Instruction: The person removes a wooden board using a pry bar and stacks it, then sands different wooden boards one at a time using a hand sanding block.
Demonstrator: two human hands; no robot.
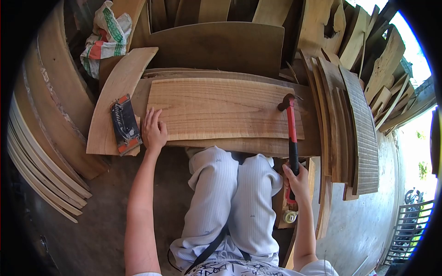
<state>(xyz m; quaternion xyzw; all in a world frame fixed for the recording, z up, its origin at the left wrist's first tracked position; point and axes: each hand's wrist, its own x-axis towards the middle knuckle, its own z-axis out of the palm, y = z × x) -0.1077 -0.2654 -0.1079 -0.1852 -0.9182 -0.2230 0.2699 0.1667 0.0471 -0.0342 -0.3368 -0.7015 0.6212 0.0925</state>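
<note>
Fingers (288, 172) seemingly round one hammer (292, 125).

Crumpled sack (108, 37) upper left, grille (409, 230) lower right

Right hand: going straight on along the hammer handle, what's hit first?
Likely the near edge of the lower board, just ahead of the right hand; height is unclear from one view, so it might pass over.

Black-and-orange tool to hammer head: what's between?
Head view: the left hand, at the left end of the plank, then bare wood up to the hammer head.
</note>
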